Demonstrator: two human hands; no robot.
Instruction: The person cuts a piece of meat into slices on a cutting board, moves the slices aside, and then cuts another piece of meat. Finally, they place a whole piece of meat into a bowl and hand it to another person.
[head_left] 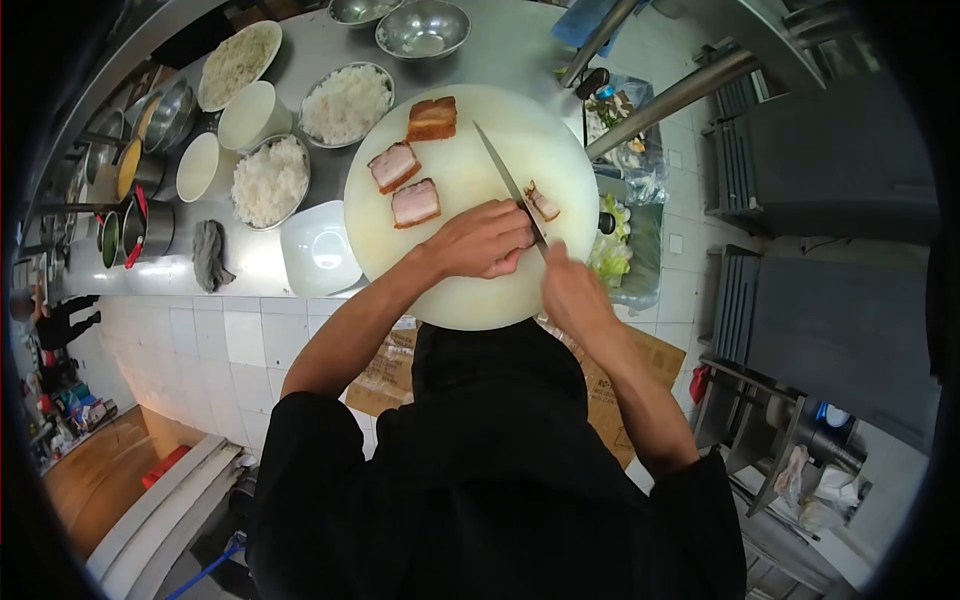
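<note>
My right hand [574, 292], slightly blurred, grips a long kitchen knife [500, 165] whose blade slants up and left over the round white cutting board [470, 300]. Curled fingers of my left hand [488, 240] press down on the board right beside the blade; whatever lies under them is hidden. Just right of the blade are small cut slices of roast pork belly [542, 203]. On the board's left side sit a browned pork belly chunk [432, 119] and two more chunks, an upper pork chunk [393, 168] and a lower pork chunk [416, 204], their pale cut faces showing.
Left of the board are a square white dish [320, 250], rice bowls [347, 104] [270, 182], stacked white bowls [253, 117] and a grey cloth [209, 256]. A metal bowl [423, 30] stands behind. Bins with food scraps [615, 245] and a metal pole [675, 100] are at the right.
</note>
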